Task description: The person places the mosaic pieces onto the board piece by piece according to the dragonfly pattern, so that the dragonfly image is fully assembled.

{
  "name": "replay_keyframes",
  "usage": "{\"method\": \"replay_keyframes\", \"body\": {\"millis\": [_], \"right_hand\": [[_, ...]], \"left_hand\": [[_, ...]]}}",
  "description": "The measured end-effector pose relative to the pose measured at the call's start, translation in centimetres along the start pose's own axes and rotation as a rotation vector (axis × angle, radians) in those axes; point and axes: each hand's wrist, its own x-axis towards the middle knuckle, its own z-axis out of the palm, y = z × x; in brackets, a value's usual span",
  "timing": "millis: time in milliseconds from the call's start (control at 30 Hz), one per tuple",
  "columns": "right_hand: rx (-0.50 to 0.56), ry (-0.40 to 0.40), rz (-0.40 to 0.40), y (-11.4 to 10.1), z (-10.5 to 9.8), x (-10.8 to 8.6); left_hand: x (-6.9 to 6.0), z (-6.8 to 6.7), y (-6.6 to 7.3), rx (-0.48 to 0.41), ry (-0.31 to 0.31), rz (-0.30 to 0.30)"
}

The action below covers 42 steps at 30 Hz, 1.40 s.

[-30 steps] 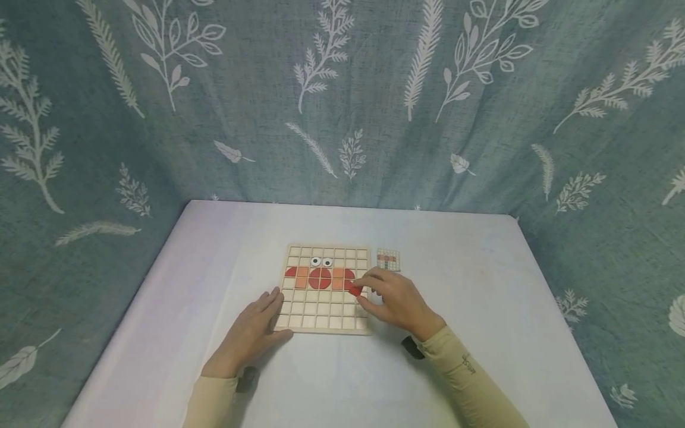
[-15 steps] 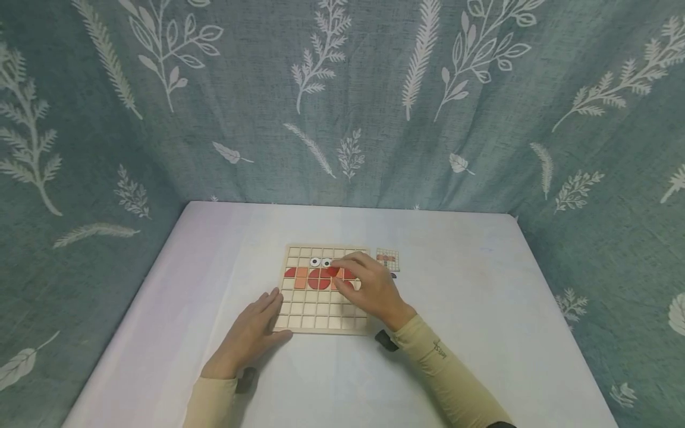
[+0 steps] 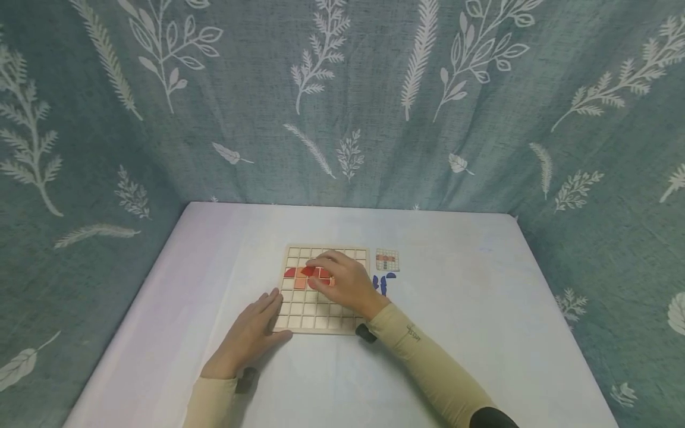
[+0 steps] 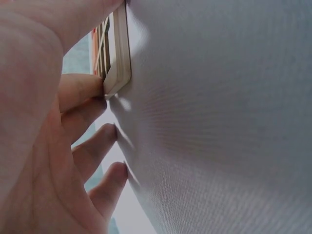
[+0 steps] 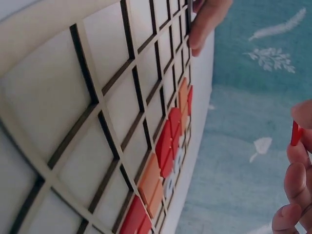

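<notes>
A wooden grid board [image 3: 316, 309] lies on the white table, with red and orange tiles in its upper cells. My left hand [image 3: 251, 336] rests along its left edge, fingers extended; in the left wrist view the thumb and a finger [image 4: 83, 87] touch the frame near a corner. Over the board's upper left part, my right hand [image 3: 345, 282] pinches a red tile [image 3: 307, 271] between thumb and fingertips. The right wrist view shows that tile [image 5: 296, 132] edge-on, apart from the board. A lone red tile [image 3: 290, 272] sits beside orange tiles [image 3: 301, 283]. My right hand hides several cells.
Right of the board lies a small pattern card [image 3: 387, 260]. Several blue tiles [image 3: 383, 284] lie loose just below it. White-and-black eye tiles [image 5: 170, 185] show in the right wrist view. A leaf-patterned teal curtain [image 3: 342, 107] surrounds the table.
My right hand has moved left across the board with the red tile, from the right-hand red tiles to the left-hand orange ones. The blue tiles have come into sight. My left hand stays put.
</notes>
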Motion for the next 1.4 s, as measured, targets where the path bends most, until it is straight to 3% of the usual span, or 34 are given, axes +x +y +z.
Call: {"method": "replay_keyframes", "body": {"millis": [267,567,933,1400], "right_hand": [[-0.025,-0.093,0.013,0.6,1.7,0.8],[-0.047,-0.295,0.118,0.5,3.7,1.9],[-0.107,-0.491,0.175,0.4,5.4,2.6],[-0.150,-0.570,0.226,-0.1,6.3,3.0]], "left_hand": [[0.0,-0.1,-0.1,0.009,-0.008,-0.002],[0.0,0.0,-0.3,0.007,0.007,0.047],[-0.1,0.1,-0.3,0.007,0.028,0.071],[-0.1,0.3,-0.3,-0.001,0.030,0.068]]}}
